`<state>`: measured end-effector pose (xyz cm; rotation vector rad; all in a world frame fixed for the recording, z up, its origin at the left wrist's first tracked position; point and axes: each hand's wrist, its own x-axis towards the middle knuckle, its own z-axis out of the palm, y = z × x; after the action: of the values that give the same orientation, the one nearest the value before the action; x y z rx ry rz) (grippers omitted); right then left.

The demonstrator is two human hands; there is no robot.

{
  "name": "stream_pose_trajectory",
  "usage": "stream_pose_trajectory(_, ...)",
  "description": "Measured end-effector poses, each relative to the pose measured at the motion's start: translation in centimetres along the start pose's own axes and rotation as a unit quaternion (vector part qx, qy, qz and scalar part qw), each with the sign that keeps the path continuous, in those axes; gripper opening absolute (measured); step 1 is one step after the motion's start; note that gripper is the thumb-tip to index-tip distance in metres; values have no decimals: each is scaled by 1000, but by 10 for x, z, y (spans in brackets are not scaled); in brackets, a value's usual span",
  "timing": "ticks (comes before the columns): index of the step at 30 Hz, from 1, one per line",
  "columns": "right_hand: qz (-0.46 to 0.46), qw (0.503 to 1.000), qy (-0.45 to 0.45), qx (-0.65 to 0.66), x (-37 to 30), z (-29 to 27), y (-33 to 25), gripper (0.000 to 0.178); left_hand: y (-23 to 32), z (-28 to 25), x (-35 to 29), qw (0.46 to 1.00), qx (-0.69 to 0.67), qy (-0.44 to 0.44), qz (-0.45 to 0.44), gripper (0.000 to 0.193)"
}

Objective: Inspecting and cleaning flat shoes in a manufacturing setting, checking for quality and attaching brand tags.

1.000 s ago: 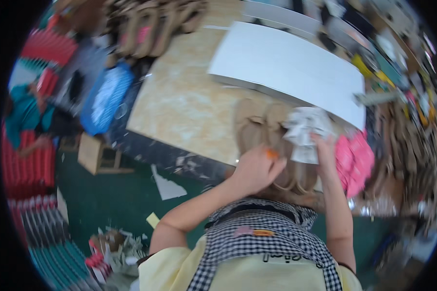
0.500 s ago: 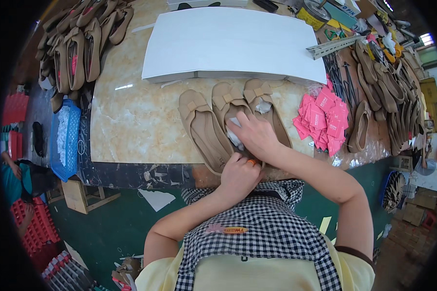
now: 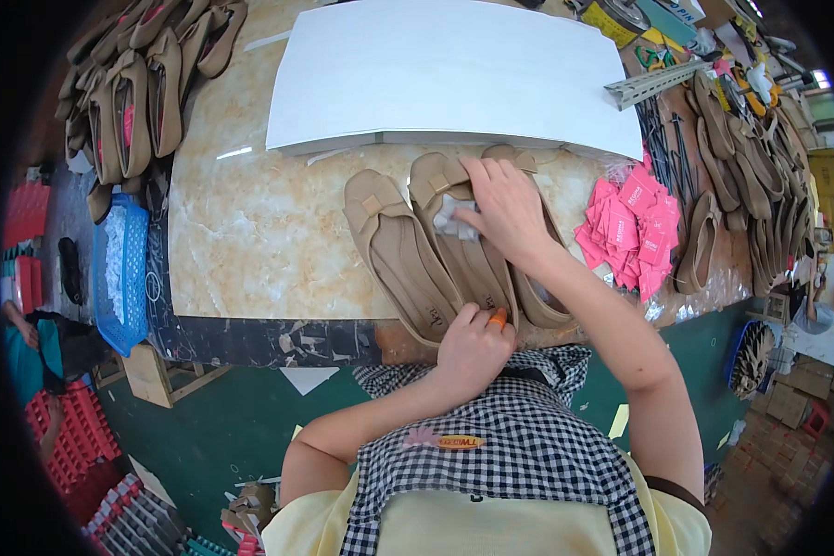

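Three beige ballet flats with bows lie side by side, toes away from me: the left flat (image 3: 397,250), the middle flat (image 3: 468,271) and the right flat (image 3: 545,301), partly hidden by my arm. My left hand (image 3: 475,350) is closed on the heel of the middle flat. Across that flat's toe end my right hand (image 3: 510,206) curls its fingers over the bow side, while its thumb touches a wad of white paper (image 3: 451,219) in the opening. The right hand covers much of the right flat's front.
A large white board (image 3: 445,79) lies beyond the flats. Pink sachets (image 3: 630,227) are heaped to the right, near more beige flats (image 3: 737,167). Other flats (image 3: 125,111) are piled at far left, above a blue basket (image 3: 125,278) of white paper. A metal angle strip (image 3: 656,83) juts over the board.
My right hand has moved forward, from the middle flat's opening to its toe end; the white paper now sits further toward the toe. My left hand stays at the heel.
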<state>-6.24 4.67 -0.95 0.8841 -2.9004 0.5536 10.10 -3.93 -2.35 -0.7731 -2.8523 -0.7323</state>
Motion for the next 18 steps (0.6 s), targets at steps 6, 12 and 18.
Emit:
stream_pose_trajectory(6,67,998,17,-2,0,5,5,60,-16,-29,24,993,19,-108,44,37)
stream_pose_trajectory(12,74,964,31,253,-66,-53,10,48,-161,-77,206,935,235,267,5,53)
stream_pose_trajectory(18,172,921,57,345,-121,-57,27,50,-190,-55,222,971,135,150,-132,52)
